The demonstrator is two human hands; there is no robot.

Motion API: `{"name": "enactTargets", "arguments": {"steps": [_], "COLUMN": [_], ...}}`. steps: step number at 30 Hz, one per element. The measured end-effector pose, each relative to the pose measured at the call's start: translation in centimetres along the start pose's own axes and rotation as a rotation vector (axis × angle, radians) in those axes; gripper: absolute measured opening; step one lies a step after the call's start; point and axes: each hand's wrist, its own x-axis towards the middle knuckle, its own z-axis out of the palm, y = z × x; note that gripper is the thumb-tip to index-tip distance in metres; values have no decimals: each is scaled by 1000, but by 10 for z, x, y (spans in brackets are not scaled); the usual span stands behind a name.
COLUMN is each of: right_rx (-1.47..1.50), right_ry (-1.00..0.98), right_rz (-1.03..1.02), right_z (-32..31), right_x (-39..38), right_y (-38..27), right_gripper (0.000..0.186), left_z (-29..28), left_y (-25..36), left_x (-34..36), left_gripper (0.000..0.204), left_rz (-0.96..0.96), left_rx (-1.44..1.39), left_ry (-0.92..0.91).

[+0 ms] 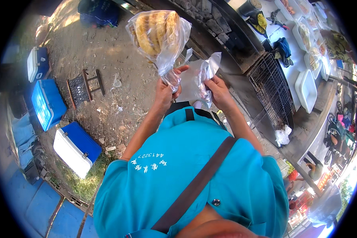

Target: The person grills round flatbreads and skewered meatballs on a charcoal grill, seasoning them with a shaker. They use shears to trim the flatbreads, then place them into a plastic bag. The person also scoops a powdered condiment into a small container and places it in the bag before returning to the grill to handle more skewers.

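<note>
A clear plastic bag (182, 35) full of round, golden-brown flatbreads (156, 33) hangs out in front of me. My left hand (167, 90) is closed round its gathered neck, with the forefinger stretched toward the right. A second clear plastic bag (195, 77) spreads between my two hands, and I see nothing inside it. My right hand (219, 91) pinches the crumpled edge of this second bag between thumb and fingers. Whether the left fingers also grip the second bag is hard to make out.
A long charcoal grill (246, 51) runs along my right, with a wire grilling rack (270, 89) beside it. Farther right, a table carries white trays (306, 90) and gloves. Blue-and-white coolers (78, 146) and a folding stool (83, 89) stand on the dirt at left. People are at far right.
</note>
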Motion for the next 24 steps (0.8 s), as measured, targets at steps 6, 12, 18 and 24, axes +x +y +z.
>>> {"name": "enactTargets", "arguments": {"steps": [6, 12, 18, 24], "right_rx": [-221, -419, -1102, -950], "right_ry": [-157, -206, -142, 27], "right_rz": [-57, -284, -639, -580], "right_z": [-1, -10, 12, 22], "right_x": [-44, -73, -104, -100], "right_y": [-43, -47, -53, -54], "right_gripper": [24, 22, 20, 17], "left_z": [56, 90, 101, 102], "left_y": [6, 8, 8, 1], "left_x": [4, 11, 19, 18], "left_gripper": [29, 29, 20, 20], "left_rz": [-65, -125, -14, 5], "left_rx": [47, 135, 29, 128], "left_ry": [-83, -155, -362, -228]}}
